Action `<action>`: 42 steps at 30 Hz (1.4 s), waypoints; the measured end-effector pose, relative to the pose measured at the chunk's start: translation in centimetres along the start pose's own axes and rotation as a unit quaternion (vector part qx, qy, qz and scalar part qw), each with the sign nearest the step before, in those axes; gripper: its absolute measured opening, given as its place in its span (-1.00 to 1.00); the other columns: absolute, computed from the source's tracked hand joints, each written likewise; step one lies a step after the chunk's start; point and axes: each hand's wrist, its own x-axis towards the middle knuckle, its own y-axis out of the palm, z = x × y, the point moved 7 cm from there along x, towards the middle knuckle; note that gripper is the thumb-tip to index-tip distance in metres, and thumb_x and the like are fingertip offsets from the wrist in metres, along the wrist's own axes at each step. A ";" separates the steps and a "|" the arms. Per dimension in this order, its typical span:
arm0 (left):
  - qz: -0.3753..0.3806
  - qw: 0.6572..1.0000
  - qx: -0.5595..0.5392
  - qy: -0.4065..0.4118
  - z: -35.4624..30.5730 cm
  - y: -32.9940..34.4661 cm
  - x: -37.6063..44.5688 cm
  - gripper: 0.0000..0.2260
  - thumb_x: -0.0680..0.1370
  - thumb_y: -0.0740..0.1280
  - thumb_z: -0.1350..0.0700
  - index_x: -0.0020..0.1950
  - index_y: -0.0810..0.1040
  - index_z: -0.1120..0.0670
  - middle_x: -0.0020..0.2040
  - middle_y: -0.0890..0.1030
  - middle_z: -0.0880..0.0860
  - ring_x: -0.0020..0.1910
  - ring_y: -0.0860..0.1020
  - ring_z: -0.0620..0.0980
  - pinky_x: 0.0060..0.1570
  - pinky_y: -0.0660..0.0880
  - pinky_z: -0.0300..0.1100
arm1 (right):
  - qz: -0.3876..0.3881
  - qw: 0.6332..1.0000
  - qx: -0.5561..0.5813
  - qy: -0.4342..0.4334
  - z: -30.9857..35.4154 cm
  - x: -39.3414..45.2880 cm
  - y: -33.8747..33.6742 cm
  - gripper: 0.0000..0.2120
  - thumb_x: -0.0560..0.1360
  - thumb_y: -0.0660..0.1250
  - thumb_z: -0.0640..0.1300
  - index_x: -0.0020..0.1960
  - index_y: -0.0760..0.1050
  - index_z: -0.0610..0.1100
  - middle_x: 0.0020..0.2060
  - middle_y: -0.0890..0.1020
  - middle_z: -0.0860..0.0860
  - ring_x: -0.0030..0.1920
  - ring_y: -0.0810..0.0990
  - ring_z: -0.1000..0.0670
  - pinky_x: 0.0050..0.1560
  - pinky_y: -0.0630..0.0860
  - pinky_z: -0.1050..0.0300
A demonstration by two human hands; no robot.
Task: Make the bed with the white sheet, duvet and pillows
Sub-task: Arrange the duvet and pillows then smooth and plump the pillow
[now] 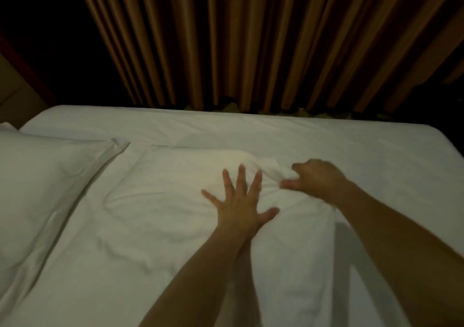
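A white pillow lies in the middle of the bed, rumpled, on the white sheet. My left hand rests flat on this pillow with its fingers spread. Just to the right, my right hand pinches a bunched fold of the pillow's white cover near its far right corner. A second white pillow lies at the left edge, smooth and plump. No duvet is in view.
Brown pleated curtains hang close behind the far edge of the bed. The room is dim, and the far left corner is dark. The sheet stretches bare to the right of the pillows.
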 end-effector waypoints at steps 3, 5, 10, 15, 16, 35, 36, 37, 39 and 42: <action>-0.083 0.995 0.055 -0.021 0.2 -0.1 0.1 -0.30 0.46 -0.05 -0.45 0.52 -0.18 -0.22 0.53 -0.26 0.06 0.51 -0.21 0.28 0.12 -0.25 0.59 | -0.014 0.996 -0.067 0.065 -2.0 0.4 1.7 -0.44 0.50 0.12 0.35 0.18 0.41 -0.10 0.02 0.59 -0.08 0.00 0.57 -0.08 -0.14 0.39 0.11; -0.072 0.994 0.056 -0.052 1.3 2.8 -1.4 -0.31 0.45 -0.06 -0.44 0.53 0.05 -0.20 0.56 -0.09 0.09 0.51 -0.06 0.31 0.10 -0.22 0.61 | -0.006 0.992 -0.091 0.082 -0.5 -0.1 6.7 -0.46 0.36 0.41 0.26 0.01 0.49 -0.21 -0.18 0.62 -0.15 -0.20 0.62 -0.14 -0.26 0.48 0.09; 0.020 0.993 0.095 -0.063 2.5 5.2 -2.8 -0.31 0.51 -0.10 -0.41 0.52 -0.29 -0.17 0.52 -0.36 0.04 0.48 -0.36 0.22 0.09 -0.31 0.58 | -0.082 0.976 -0.174 0.100 3.6 -0.8 9.2 -0.78 0.29 0.28 -0.17 -0.12 0.64 -0.12 -0.25 0.62 -0.10 -0.23 0.60 -0.11 -0.12 0.52 -0.02; 0.002 0.990 0.128 -0.053 4.0 0.6 -5.3 -0.27 0.50 -0.11 -0.40 0.53 -0.29 -0.11 0.53 -0.34 0.08 0.48 -0.35 0.22 0.16 -0.28 0.56 | -0.182 0.976 -0.092 -0.081 8.0 -0.5 3.3 -0.61 0.61 0.11 -0.02 0.40 0.39 -0.07 0.30 0.50 -0.15 0.26 0.50 -0.18 0.29 0.37 -0.19; -0.011 0.989 0.141 -0.037 4.7 0.0 -6.1 -0.27 0.48 -0.15 -0.41 0.53 -0.28 -0.11 0.53 -0.34 0.07 0.49 -0.35 0.21 0.14 -0.29 0.55 | -0.116 0.988 -0.073 -0.077 7.4 -1.1 4.7 -0.50 0.62 -0.06 0.15 0.45 0.31 -0.02 0.38 0.42 -0.12 0.33 0.44 -0.19 0.34 0.33 -0.22; -0.042 0.959 0.200 -0.198 15.4 -10.5 -19.0 -0.24 0.47 -0.14 -0.45 0.51 -0.36 -0.11 0.54 -0.31 0.08 0.51 -0.30 0.17 0.17 -0.20 0.56 | -0.104 0.988 0.087 -0.079 20.9 -6.6 -7.4 -0.40 0.63 -0.12 0.17 0.56 -0.20 -0.05 0.55 -0.12 -0.11 0.54 -0.15 -0.16 0.50 -0.17 -0.13; -0.038 0.963 0.164 -0.210 16.0 -9.7 -20.0 -0.23 0.46 -0.13 -0.46 0.50 -0.37 -0.12 0.53 -0.33 0.06 0.51 -0.31 0.18 0.16 -0.21 0.57 | -0.105 0.983 0.109 -0.108 23.3 -7.5 -6.9 -0.40 0.62 -0.09 0.19 0.56 -0.20 0.02 0.55 -0.12 -0.08 0.54 -0.16 -0.16 0.48 -0.16 -0.17; -0.017 0.966 0.125 -0.225 16.7 -7.5 -21.7 -0.23 0.45 -0.13 -0.47 0.49 -0.38 -0.14 0.53 -0.34 0.04 0.50 -0.32 0.19 0.15 -0.20 0.58 | -0.101 0.977 0.109 -0.153 25.5 -8.5 -4.9 -0.40 0.61 -0.08 0.22 0.55 -0.20 0.07 0.55 -0.13 -0.05 0.53 -0.18 -0.17 0.46 -0.14 -0.23; 0.059 0.961 0.045 -0.266 17.5 -1.0 -27.2 -0.20 0.38 -0.19 -0.52 0.45 -0.43 -0.19 0.51 -0.40 0.02 0.49 -0.36 0.19 0.16 -0.18 0.59 | -0.035 0.964 0.034 -0.262 28.9 -12.9 3.1 -0.37 0.57 -0.10 0.30 0.54 -0.23 0.14 0.55 -0.09 -0.04 0.52 -0.23 -0.20 0.39 0.01 -0.41; 0.177 0.945 -0.006 -0.275 17.5 6.2 -34.2 -0.21 0.37 -0.11 -0.52 0.43 -0.44 -0.26 0.47 -0.48 -0.01 0.46 -0.42 0.17 0.15 -0.19 0.60 | 0.091 0.955 -0.045 -0.280 27.5 -17.9 15.4 -0.33 0.54 -0.20 0.36 0.55 -0.16 0.07 0.53 0.11 -0.09 0.52 -0.17 -0.25 0.24 0.15 -0.44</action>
